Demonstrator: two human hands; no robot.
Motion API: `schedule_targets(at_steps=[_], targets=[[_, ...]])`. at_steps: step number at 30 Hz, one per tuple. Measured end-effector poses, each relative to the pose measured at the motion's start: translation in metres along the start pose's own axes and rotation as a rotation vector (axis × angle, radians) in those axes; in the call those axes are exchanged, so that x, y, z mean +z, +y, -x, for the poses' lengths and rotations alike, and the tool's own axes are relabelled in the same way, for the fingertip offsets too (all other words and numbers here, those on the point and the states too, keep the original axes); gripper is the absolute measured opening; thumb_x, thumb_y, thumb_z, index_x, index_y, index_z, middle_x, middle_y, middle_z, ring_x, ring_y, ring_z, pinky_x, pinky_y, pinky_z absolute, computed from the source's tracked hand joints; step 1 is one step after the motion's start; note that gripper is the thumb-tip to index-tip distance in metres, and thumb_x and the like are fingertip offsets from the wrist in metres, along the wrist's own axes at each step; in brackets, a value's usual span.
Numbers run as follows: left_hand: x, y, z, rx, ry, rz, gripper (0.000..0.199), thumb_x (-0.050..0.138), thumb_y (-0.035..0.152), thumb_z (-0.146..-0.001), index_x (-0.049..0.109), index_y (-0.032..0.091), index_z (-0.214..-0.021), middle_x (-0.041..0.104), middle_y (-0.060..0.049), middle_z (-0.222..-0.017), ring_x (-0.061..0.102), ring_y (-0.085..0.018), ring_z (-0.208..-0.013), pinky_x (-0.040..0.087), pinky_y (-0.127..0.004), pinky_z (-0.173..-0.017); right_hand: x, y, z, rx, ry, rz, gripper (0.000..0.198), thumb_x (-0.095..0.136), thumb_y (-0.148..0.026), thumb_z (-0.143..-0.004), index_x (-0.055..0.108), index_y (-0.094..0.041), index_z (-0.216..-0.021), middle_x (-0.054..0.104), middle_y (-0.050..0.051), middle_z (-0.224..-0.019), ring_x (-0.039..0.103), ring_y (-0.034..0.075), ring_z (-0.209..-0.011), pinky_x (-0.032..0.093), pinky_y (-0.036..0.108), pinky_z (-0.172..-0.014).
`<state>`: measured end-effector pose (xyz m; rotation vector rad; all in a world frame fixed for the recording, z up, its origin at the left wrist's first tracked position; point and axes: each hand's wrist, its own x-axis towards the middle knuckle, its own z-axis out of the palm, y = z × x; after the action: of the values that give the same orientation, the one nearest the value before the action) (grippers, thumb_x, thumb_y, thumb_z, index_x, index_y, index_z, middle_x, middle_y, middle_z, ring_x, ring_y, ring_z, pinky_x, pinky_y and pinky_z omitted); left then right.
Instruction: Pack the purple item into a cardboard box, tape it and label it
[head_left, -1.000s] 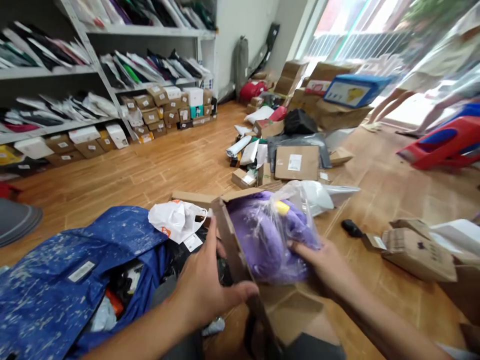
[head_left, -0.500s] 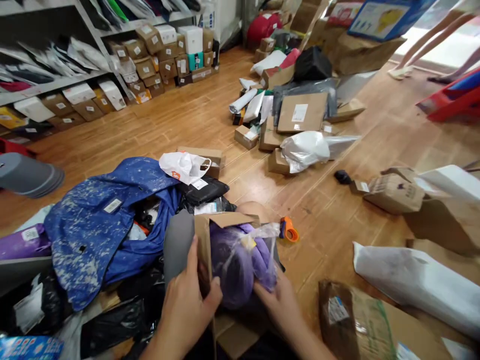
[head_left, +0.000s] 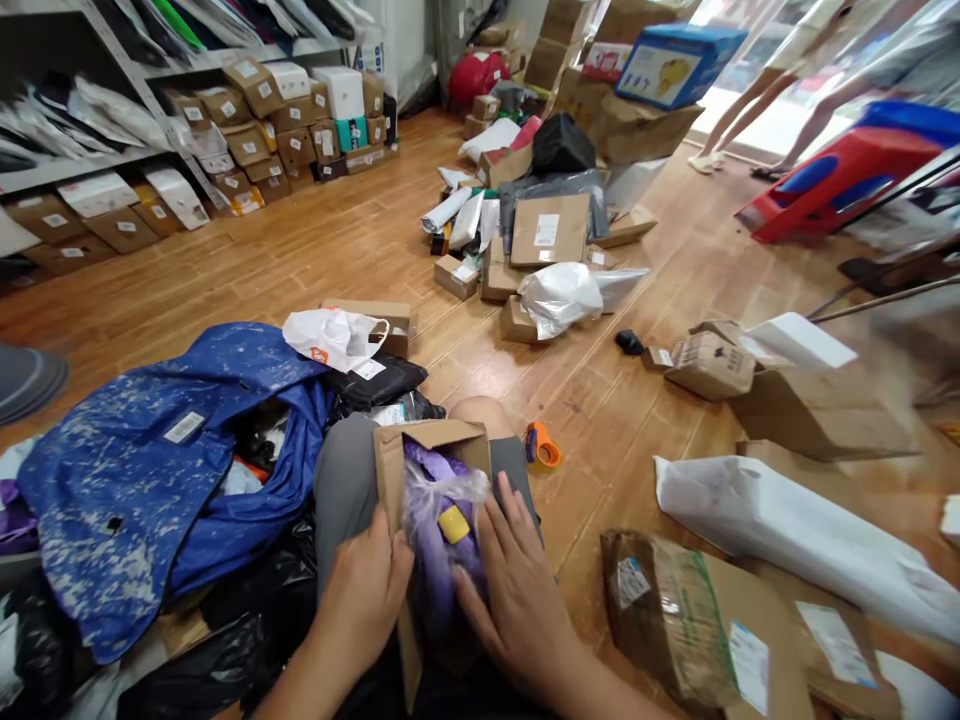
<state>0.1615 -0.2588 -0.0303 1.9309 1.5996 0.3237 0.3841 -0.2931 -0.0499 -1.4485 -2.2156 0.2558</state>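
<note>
Between my knees stands an open cardboard box (head_left: 391,470) with its flaps raised. Inside it sits a purple item (head_left: 435,560) wrapped in clear plastic, with a yellow patch on it; its exact kind is hard to make out. My left hand (head_left: 367,575) grips the left side of the box, thumb on the inner side and fingers around the flap. Flat against the purple item and the box's right side lies my right hand (head_left: 517,570), its fingers stretched out.
A blue spattered sack (head_left: 157,460) with parcels lies at left, a white plastic bag (head_left: 334,338) beyond it. An orange ring-shaped item (head_left: 543,446) is on the floor. Parcels (head_left: 551,228) are heaped ahead, cartons (head_left: 667,610) at right. Two people's legs (head_left: 757,110) show far right.
My right hand has moved from holding the plastic-wrapped purple item to lying flat on it. The item sits lower in the box, and the view has swung right.
</note>
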Motion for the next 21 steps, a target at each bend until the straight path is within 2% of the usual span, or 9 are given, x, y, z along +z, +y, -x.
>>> schedule_targets(at_steps=[2,4,5,8,10,13,17,21], targets=[[-0.002,-0.004,0.003,0.016,0.050,0.043,0.049,0.028,0.035,-0.110,0.059,0.010,-0.137,0.084,-0.019,-0.102,0.085,-0.034,-0.095,0.066,-0.041,-0.077,-0.003,-0.002,0.003,-0.049,-0.012,-0.112,0.098,0.062,-0.043,-0.102,0.008,-0.013,-0.178,0.035,0.024,-0.175,0.010,0.049,-0.169,0.033,0.080,-0.125],[-0.004,-0.008,0.007,0.009,0.073,0.059,0.050,0.029,0.038,-0.111,0.057,0.008,-0.140,0.084,-0.020,-0.099,0.084,-0.034,-0.095,0.066,-0.041,-0.077,-0.001,-0.008,0.001,-0.078,-0.023,-0.235,0.109,0.068,-0.053,-0.099,0.005,-0.012,-0.178,0.024,0.026,-0.179,0.013,0.049,-0.168,0.035,0.076,-0.126],[-0.004,-0.009,0.009,0.002,0.070,0.063,0.050,0.029,0.038,-0.111,0.056,0.008,-0.140,0.084,-0.020,-0.098,0.084,-0.035,-0.094,0.065,-0.042,-0.077,0.003,-0.012,-0.002,-0.082,-0.019,-0.277,0.112,0.069,-0.050,-0.099,0.001,-0.011,-0.178,0.017,0.027,-0.181,0.014,0.048,-0.168,0.039,0.073,-0.126],[-0.002,-0.010,0.012,-0.004,0.044,0.093,0.049,0.031,0.036,-0.111,0.051,0.010,-0.147,0.084,-0.018,-0.103,0.084,-0.034,-0.096,0.065,-0.042,-0.078,0.022,-0.026,-0.020,-0.086,0.020,-0.316,0.101,0.061,-0.023,-0.100,-0.004,-0.014,-0.178,0.007,0.025,-0.183,0.012,0.044,-0.170,0.039,0.070,-0.127],[0.001,-0.010,0.013,-0.007,0.038,0.088,0.049,0.032,0.034,-0.111,0.048,0.011,-0.151,0.084,-0.017,-0.106,0.084,-0.033,-0.095,0.064,-0.042,-0.080,0.036,-0.031,-0.032,-0.092,0.053,-0.312,0.099,0.057,-0.016,-0.096,0.001,-0.015,-0.178,0.011,0.024,-0.182,0.010,0.044,-0.170,0.034,0.075,-0.128],[0.005,-0.012,0.012,-0.023,0.054,0.020,0.049,0.031,0.034,-0.111,0.050,0.010,-0.148,0.084,-0.018,-0.105,0.084,-0.035,-0.094,0.063,-0.042,-0.078,0.052,-0.030,-0.045,-0.045,0.098,-0.309,0.098,0.060,-0.021,-0.094,0.008,-0.014,-0.176,0.021,0.025,-0.179,0.016,0.045,-0.169,0.029,0.078,-0.128],[0.007,-0.018,0.011,0.003,0.028,-0.026,0.044,0.030,0.034,-0.111,0.056,0.012,-0.139,0.084,-0.019,-0.103,0.084,-0.035,-0.097,0.063,-0.041,-0.078,0.065,-0.021,-0.052,0.052,0.113,-0.362,0.082,0.059,-0.024,-0.096,0.027,-0.011,-0.170,0.026,0.027,-0.176,0.025,0.043,-0.166,0.034,0.071,-0.130],[0.005,-0.021,0.010,0.023,0.040,-0.030,0.047,0.029,0.034,-0.112,0.049,0.010,-0.147,0.084,-0.018,-0.105,0.083,-0.034,-0.101,0.063,-0.042,-0.082,0.077,-0.017,-0.061,0.105,0.123,-0.424,0.064,0.057,-0.020,-0.092,0.050,-0.012,-0.154,0.028,0.023,-0.176,0.028,0.039,-0.166,0.035,0.062,-0.132]])
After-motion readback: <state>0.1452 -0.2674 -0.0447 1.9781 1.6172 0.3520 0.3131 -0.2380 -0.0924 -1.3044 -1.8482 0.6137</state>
